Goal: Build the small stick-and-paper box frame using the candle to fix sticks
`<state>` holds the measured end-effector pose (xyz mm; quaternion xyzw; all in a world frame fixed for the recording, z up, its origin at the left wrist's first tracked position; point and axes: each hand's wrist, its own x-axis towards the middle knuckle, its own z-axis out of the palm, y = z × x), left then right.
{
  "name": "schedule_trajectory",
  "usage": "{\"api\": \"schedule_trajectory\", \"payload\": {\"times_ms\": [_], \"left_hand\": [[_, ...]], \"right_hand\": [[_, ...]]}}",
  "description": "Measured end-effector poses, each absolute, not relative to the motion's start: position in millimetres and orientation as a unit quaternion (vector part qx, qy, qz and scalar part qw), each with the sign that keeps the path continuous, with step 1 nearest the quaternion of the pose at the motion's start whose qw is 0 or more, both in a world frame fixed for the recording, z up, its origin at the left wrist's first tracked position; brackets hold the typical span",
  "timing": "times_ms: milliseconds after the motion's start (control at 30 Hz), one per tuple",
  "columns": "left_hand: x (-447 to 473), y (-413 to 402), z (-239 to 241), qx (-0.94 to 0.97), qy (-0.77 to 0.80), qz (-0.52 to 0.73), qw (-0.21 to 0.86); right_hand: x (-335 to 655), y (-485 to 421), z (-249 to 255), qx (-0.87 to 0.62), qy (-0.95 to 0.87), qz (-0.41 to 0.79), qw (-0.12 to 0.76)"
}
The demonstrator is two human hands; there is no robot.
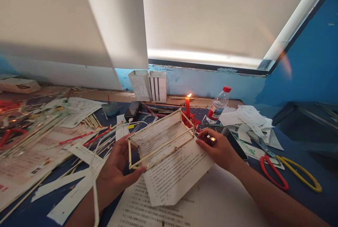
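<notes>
A box-shaped frame of thin pale wooden sticks [158, 153] is tilted in front of me, with printed paper [171, 181] along its back and spreading out below it. My left hand [118, 170] grips the frame's left end, thumb on the lower corner and fingers behind. At the right end, my right hand [215, 146] has its fingers curled, thumb and fingertips close to the frame's corner and the paper's edge. Something small and shiny shows at its fingers; its kind is unclear. Just behind the frame burns a red candle [187, 105].
A water bottle [218, 105] stands right of the candle. Scissors [266, 156] with red and yellow handles lie at right near paper scraps [248, 118]. Two paper-covered boxes [157, 87] stand by the wall. Loose sticks [92, 121], paper strips and a white cable [95, 184] lie left.
</notes>
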<state>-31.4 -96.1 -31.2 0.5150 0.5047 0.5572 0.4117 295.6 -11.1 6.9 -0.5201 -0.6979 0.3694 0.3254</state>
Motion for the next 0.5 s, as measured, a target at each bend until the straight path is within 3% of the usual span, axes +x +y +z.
{"api": "schedule_trajectory", "payload": {"times_ms": [200,500], "left_hand": [[-27,-99,-29,0.492,0.5,0.58,0.414],[-25,-99,-30,0.486,0.495,0.593,0.409]], "right_hand": [[292,-1,4,-0.529,-0.695,0.386,0.297],[284,2,5,-0.529,-0.68,0.391,0.323]]}}
